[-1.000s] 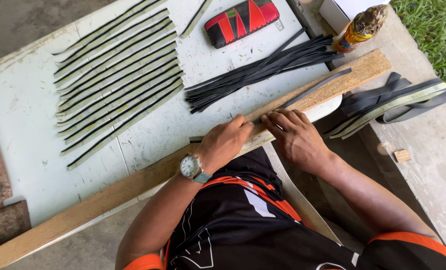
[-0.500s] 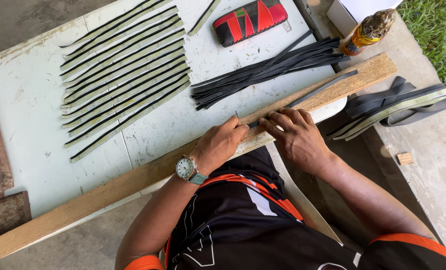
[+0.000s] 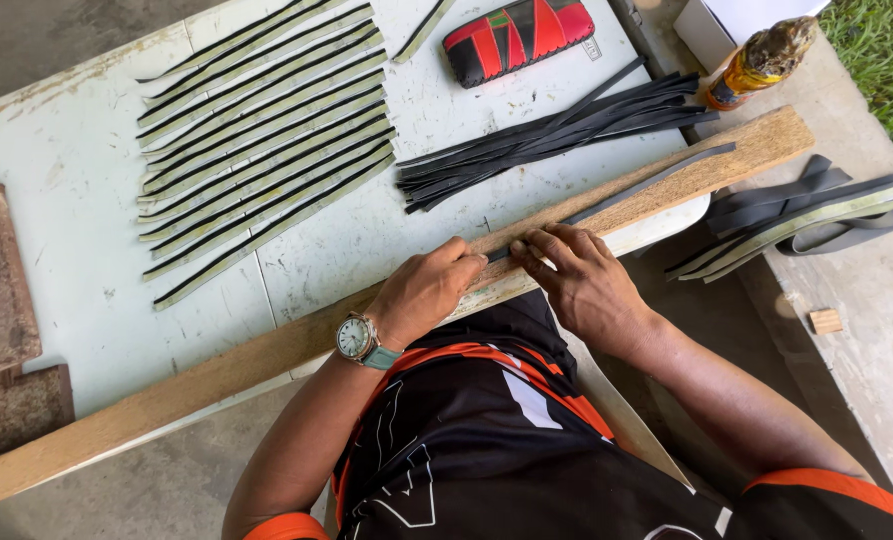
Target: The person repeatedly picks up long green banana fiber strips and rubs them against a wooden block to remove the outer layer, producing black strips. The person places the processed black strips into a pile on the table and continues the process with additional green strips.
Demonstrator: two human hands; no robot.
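Far left, at 9 o'clock: a rusty metal block (image 3: 1, 290) is seen at the edge of the pale surface (image 3: 76, 240). At 11 o'clock, a row of pale-edged dark strips (image 3: 266, 150) is laid out side by side, apart from the hands.

Centre: a long wooden plank (image 3: 266, 355) is laid diagonally across the surface. The left hand (image 3: 428, 292), a watch (image 3: 354, 338) on its wrist, is pressed onto the plank, fingers curled together over the near end of a dark strip (image 3: 646, 185). What sits under the fingertips cannot be told.

Just right, the right hand (image 3: 584, 280) is set on the same strip, fingers pinched on it. The strip runs along the plank toward 2 o'clock.

Judged: the strip is being held down and worked at its near end; steady pressure and a straight line along the plank would be called for.

At 12 to 1 o'clock: a bundle of black strips (image 3: 556, 130), a red-and-black case (image 3: 516, 35), a bottle (image 3: 761, 62). At 3 o'clock, more strips (image 3: 816, 210) are draped off the edge.
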